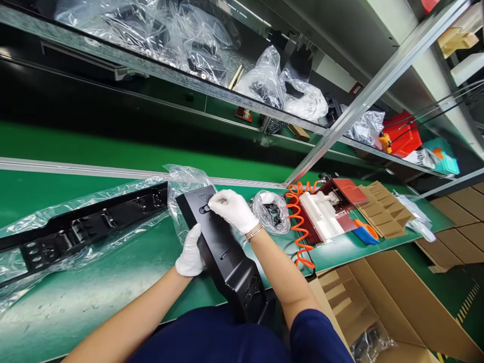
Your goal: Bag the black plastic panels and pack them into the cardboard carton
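A long black plastic panel (223,247) lies on the green workbench (94,282), one end toward me, the far end on a clear plastic bag (185,181). My left hand (191,254), in a white glove, grips the panel's left edge near its middle. My right hand (234,209), also gloved, presses its fingertips on the panel's far end beside a small slot and a triangle mark. A small clear bag of black parts (272,212) sits just right of my right hand.
A second black panel in a clear bag (86,224) lies at left. An orange coiled hose (300,222), a red and white fixture (328,209) and cardboard inserts (385,209) sit at right. An open carton (378,302) stands at lower right. Bagged parts fill the shelf above (264,80).
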Demonstrator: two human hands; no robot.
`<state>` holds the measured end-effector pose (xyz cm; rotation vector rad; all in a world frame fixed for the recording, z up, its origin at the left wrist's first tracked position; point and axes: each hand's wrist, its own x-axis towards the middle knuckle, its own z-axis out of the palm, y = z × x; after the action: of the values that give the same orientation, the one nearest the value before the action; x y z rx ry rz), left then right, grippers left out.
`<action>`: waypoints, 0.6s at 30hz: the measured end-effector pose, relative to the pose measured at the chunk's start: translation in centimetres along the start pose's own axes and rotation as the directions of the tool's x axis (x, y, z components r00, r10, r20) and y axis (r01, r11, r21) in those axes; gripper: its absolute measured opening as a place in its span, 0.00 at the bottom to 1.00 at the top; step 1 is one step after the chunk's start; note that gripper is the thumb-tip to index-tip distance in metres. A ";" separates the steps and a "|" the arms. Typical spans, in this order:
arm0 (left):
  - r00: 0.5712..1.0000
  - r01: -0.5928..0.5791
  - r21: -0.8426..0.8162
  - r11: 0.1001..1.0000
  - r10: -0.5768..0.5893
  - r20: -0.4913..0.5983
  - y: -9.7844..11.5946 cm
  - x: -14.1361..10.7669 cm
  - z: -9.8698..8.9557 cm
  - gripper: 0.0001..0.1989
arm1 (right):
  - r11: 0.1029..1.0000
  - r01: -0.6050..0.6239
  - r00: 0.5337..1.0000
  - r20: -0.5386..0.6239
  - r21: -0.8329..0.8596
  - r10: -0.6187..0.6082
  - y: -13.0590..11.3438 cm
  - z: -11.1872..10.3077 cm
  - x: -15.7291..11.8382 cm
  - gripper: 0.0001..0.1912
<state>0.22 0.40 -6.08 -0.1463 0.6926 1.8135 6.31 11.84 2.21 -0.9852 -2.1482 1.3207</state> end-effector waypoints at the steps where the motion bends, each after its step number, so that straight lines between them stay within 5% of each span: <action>1: 1.000 0.008 -0.004 1.000 -0.008 -0.001 0.1 -0.1 0.2 0.19 | 1.000 0.019 0.999 -0.045 -0.020 -0.020 0.1 -0.1 0.0 0.09; 5: 0.999 0.035 0.005 0.999 -0.035 -0.029 0.3 -0.5 0.5 0.19 | 0.987 -0.041 0.992 -0.115 0.157 0.060 0.4 -0.4 -0.1 0.26; 8: 0.997 -0.027 0.018 0.999 0.028 -0.071 0.0 -0.6 0.5 0.20 | 0.966 -0.114 0.993 -0.015 0.233 0.121 0.4 -0.2 -0.3 0.29; 12: 0.990 -0.087 0.039 0.995 0.091 -0.106 -0.6 -0.5 0.1 0.20 | 0.943 -0.176 0.973 0.195 0.284 0.123 0.4 0.7 -0.5 0.27; 18: 0.983 -0.138 0.115 0.984 0.150 -0.105 -0.9 -0.1 -0.9 0.22 | 0.921 -0.186 0.973 0.191 0.342 0.126 0.8 1.4 0.0 0.24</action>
<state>0.87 -0.02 -7.15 -0.1315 0.8993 1.9118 5.68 11.22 0.82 -0.9368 -1.8710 1.8527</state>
